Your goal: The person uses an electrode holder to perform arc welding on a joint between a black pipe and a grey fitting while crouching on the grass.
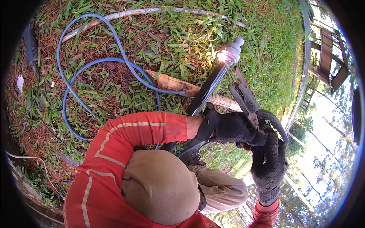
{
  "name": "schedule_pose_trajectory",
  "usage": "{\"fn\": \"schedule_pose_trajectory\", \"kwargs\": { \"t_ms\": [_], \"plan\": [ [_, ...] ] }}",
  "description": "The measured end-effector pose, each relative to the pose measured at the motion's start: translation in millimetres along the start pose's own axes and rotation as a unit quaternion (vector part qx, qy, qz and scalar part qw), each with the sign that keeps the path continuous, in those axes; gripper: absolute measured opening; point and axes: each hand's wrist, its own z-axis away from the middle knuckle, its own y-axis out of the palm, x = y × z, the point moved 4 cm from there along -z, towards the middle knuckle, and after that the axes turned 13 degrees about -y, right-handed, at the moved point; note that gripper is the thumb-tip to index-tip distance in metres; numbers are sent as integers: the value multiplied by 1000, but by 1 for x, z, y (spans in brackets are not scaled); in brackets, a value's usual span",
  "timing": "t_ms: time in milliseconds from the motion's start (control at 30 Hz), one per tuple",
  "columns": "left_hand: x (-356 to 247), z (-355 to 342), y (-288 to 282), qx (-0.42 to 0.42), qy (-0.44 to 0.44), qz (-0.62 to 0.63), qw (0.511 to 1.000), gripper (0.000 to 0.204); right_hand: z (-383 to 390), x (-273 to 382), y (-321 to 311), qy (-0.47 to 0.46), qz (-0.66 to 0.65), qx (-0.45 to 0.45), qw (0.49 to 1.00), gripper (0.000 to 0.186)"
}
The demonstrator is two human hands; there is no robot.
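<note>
A bright welding arc (222, 56) glows where a dark metal post (209, 85) meets its pale grey turned finial (235, 49). The thin rod at the arc runs back to a dark welding electrode holder (245, 99). My right hand (269, 161), in a black knit glove, is closed around the rear of this holder. Against the holder's side lies my left hand (234, 127), also in a black glove, with its fingers curled in and partly hidden behind the glove. Red sleeves cover both forearms.
Below the post lies a peeled log (175, 83) on grass and pine needles. A blue cable (60, 57) loops at the left, near a dark power tool (31, 43). A pale stick (142, 11) lies at the far side. My tan-trousered knee (161, 186) is near.
</note>
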Motion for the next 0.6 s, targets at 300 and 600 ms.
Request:
{"fn": "schedule_pose_trajectory", "kwargs": {
  "t_ms": [300,600],
  "plan": [
    [-3,2,1,-15,-24,-9,1000,45,-1,-1,0,-4,8,-6,1000,65],
    [27,-11,-9,46,79,71,993,33,3,-3,1,-19,14,-4,1000,66]
  ]
}}
